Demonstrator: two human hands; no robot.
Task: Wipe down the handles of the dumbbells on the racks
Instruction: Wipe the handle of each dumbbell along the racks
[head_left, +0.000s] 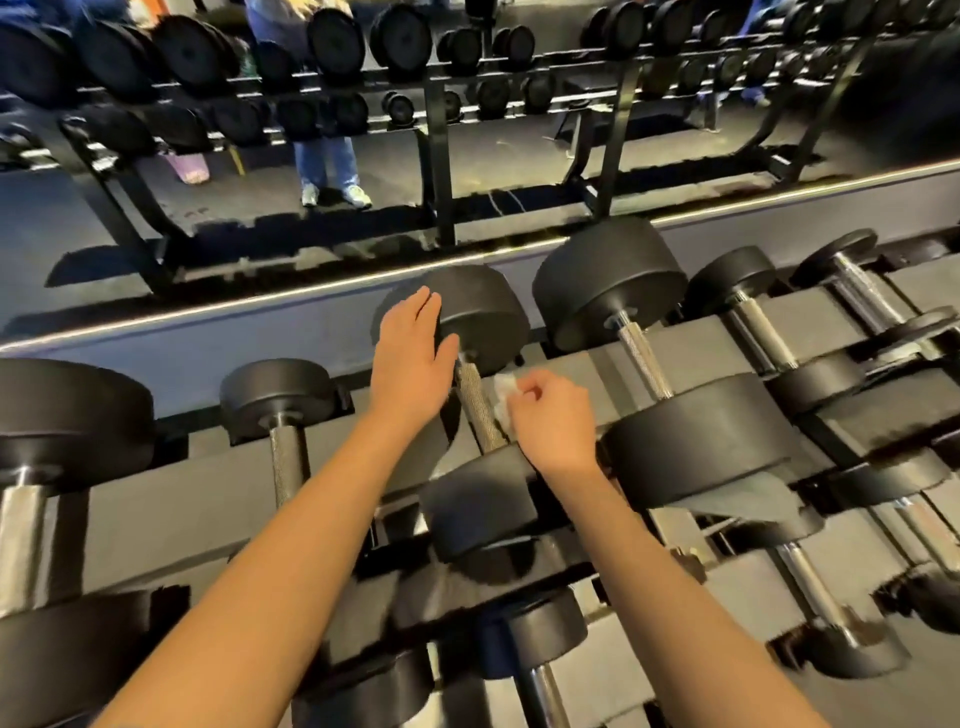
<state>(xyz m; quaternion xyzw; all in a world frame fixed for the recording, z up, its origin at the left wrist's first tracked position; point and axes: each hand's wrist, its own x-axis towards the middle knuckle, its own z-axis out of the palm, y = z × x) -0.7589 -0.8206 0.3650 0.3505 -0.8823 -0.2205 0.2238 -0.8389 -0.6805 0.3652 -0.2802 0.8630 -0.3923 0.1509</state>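
The dumbbell (483, 312) being worked on lies in the upper row of the rack (208, 499), its handle (478, 405) running between the two arms and pointing away toward the mirror (467, 156).

The left hand (410, 358) lies flat against the far head, fingers (423, 312) straight and together, holding nothing. The right hand (550, 421) has its fingers curled and pinches a small white wipe (503, 400) against the right side of the handle, about midway along it.

The dumbbell looks heavy and rigid, with thick black heads seated in the rack's cradles, so wiping pressure should not shift it. It might turn a little on its axis, which a flat palm on the head would check.

The handle is knurled metal. It is rough, not slippery, and likely to drag at a thin wipe and snag or shred it.

The wipe is soft, light and crumpled, covering only part of the bar's girth. The best hold is probably to wrap it round the handle and close the fingers over it, then slide from head to head.

Lifting the weight seems unnecessary, as the handle is exposed between the heads.
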